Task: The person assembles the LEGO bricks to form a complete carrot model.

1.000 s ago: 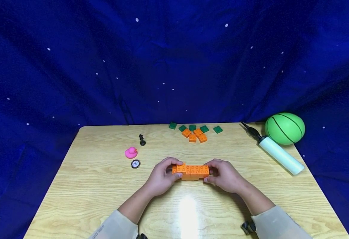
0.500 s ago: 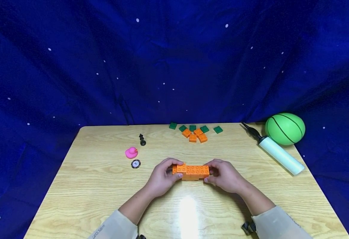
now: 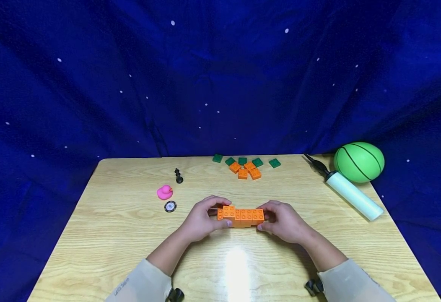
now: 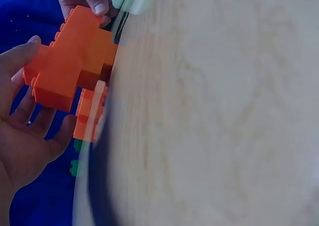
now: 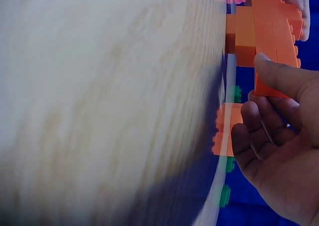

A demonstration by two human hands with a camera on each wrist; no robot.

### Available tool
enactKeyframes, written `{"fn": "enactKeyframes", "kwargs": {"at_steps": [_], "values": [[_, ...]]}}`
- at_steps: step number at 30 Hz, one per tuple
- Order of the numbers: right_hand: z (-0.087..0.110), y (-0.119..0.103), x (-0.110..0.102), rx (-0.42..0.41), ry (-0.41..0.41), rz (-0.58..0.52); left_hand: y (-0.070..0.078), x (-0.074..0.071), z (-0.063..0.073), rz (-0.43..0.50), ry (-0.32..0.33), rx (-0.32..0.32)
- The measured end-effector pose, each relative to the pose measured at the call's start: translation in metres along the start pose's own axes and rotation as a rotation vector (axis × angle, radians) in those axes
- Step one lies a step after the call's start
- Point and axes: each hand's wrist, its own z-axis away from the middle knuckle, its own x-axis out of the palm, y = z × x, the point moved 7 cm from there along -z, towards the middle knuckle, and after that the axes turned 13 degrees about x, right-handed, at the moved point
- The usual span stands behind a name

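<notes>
A row of joined orange toy building bricks is held between the hands above the wooden table, studs facing up. One extra brick stands on top near its left end, and more orange bricks show on its underside. The left hand is around the left end, thumb along the near side and index finger at the far edge of the raised brick. At the right end, the right hand pinches the row, its thumb on the near face; in the right wrist view its lower fingers curl loosely.
Behind lie several loose orange bricks and green bricks. A black chess piece, pink rubber duck and poker chip sit left. A hand pump and green ball are right; a blue curtain hangs behind.
The left hand has shifted slightly left, its index finger lifting and thumb spreading a little, so more of the raised brick shows. The right hand keeps its place.
</notes>
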Motion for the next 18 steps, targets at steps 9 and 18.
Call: {"fn": "enactKeyframes", "kwargs": {"at_steps": [9,18], "values": [[0.001,-0.001,-0.001,-0.004,-0.002,-0.01,0.003,-0.003,-0.011,0.028,-0.008,0.026],[0.002,-0.003,-0.001,-0.024,-0.005,-0.023,0.004,-0.006,-0.023,0.062,0.009,0.049]]}}
